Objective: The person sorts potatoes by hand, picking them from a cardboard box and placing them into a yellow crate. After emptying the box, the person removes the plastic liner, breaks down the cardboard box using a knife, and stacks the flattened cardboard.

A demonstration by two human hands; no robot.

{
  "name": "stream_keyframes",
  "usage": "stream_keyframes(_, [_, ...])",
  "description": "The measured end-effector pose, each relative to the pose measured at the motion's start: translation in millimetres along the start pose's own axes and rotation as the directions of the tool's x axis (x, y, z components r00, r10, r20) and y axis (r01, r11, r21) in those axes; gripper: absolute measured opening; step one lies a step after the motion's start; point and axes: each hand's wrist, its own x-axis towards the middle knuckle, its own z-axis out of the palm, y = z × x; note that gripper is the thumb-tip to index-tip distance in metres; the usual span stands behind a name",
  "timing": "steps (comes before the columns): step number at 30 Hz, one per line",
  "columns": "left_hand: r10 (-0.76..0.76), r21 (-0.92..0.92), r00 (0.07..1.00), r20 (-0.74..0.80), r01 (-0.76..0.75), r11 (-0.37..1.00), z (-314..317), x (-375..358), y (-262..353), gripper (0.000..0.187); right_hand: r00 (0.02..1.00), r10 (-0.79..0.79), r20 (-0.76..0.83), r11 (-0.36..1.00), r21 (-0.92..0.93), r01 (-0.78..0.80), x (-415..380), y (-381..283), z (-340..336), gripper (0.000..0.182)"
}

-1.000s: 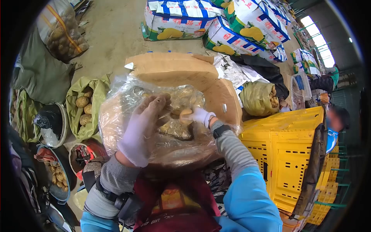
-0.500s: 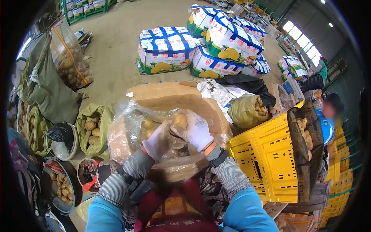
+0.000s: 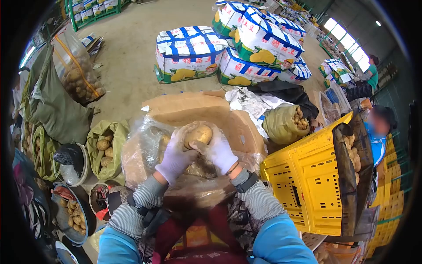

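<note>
A large potato [image 3: 200, 134] is held up between my two white-gloved hands, above an open cardboard box [image 3: 187, 104]. My left hand [image 3: 177, 154] is closed around its left side, the thumb across the lower front. From the other side my right hand [image 3: 219, 152] grips the same potato, and its thumb meets the left one. A clear plastic liner [image 3: 147, 136] covers the box's walls and front edge. Below the hands, the box's contents are largely hidden by the gloves and the crumpled plastic.
At left stand an open green sack of potatoes [image 3: 105, 132], a white bucket [image 3: 72, 178] and a blue basin [image 3: 66, 231]. A yellow crate [image 3: 303, 180] is close on the right, with a person [image 3: 378, 141] beyond it. Printed white bales [image 3: 189, 55] are stacked ahead.
Both hands have come together and lifted slightly, and the potato now sits higher between them. My left hand has moved from lower down onto the potato. The view has shifted a little.
</note>
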Motion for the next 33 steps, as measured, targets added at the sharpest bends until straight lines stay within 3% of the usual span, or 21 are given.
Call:
stream_keyframes(1, [-0.028,-0.126,1.0,0.01,0.029,0.992,3,-1,-5,0.065,1.0,0.018,0.024,0.992,-0.123,-0.015,-1,-4,-2,0.066])
stream_keyframes(2, [-0.052,-0.248,0.998,0.018,0.055,0.967,4,0,-8,0.064,0.995,0.071,0.077,0.996,-0.054,-0.066,1,-18,-13,0.055])
stream_keyframes(3, [-0.072,-0.365,0.997,0.023,0.076,0.928,4,3,-10,0.063,0.98,0.181,0.088,0.962,0.192,-0.195,4,-13,-17,0.05])
stream_keyframes(5, [0.066,-0.161,0.998,0.024,-0.061,0.985,-2,4,-4,0.064,0.911,0.364,0.195,0.675,0.619,-0.402,10,0,-19,0.042])
stream_keyframes(6, [0.131,-0.057,0.991,0.039,-0.129,0.99,-5,3,0,0.065,0.945,0.291,0.148,0.742,0.589,-0.321,13,3,-17,0.034])
stream_keyframes(9, [0.198,0.053,0.98,0.018,-0.199,0.979,-5,3,-3,0.067,0.913,0.29,0.287,0.742,0.534,-0.404,2,-5,-21,0.045])
stream_keyframes(12, [0.064,-0.064,0.998,0.002,-0.064,0.996,-4,-2,7,0.066,0.979,0.076,0.19,0.987,0.123,-0.1,0,6,-8,0.06])
stream_keyframes(13, [-0.093,-0.336,0.992,0.082,0.116,0.935,-4,-3,4,0.066,0.983,0.07,0.167,0.984,0.151,-0.096,-2,9,-6,0.062])
stream_keyframes(14, [-0.218,-0.563,0.956,0.196,0.292,0.773,-6,-1,-4,0.066,0.988,0.061,0.144,0.981,0.176,-0.086,-1,4,-8,0.063])
stream_keyframes(15, [-0.299,-0.721,0.893,0.336,0.448,0.529,-5,0,-11,0.065,0.991,0.052,0.122,0.977,0.201,-0.076,0,-1,-9,0.064])
stream_keyframes(18, [-0.221,-0.587,0.969,0.112,0.244,0.772,7,-2,-18,0.064,0.968,0.158,0.196,0.984,-0.107,-0.139,1,-31,-25,0.063])
stream_keyframes(21, [-0.171,-0.418,0.977,0.127,0.209,0.884,-3,-2,5,0.068,0.953,0.266,0.149,0.959,-0.143,-0.245,4,-18,-23,0.05])
stream_keyframes(23, [-0.124,-0.31,0.986,0.115,0.154,0.938,-5,-1,8,0.071,0.89,0.413,0.191,0.885,0.145,-0.442,9,13,-19,0.045])
stream_keyframes(25, [-0.099,-0.24,0.99,0.102,0.121,0.963,-7,-1,9,0.073,0.899,0.395,0.19,0.846,0.306,-0.437,9,20,-17,0.043])
stream_keyframes(28, [-0.074,-0.184,0.994,0.074,0.087,0.979,-7,-1,9,0.074,0.975,0.182,0.127,0.898,0.383,-0.217,3,7,-13,0.041])
stream_keyframes(30, [-0.043,-0.117,0.997,0.067,0.05,0.992,-9,-1,8,0.072,0.982,0.105,0.16,0.865,0.473,-0.169,-4,-6,-10,0.039])
stream_keyframes(33, [-0.111,-0.248,0.983,0.149,0.145,0.958,-7,1,1,0.069,0.946,0.252,0.205,0.839,0.44,-0.319,-2,-4,-9,0.033])
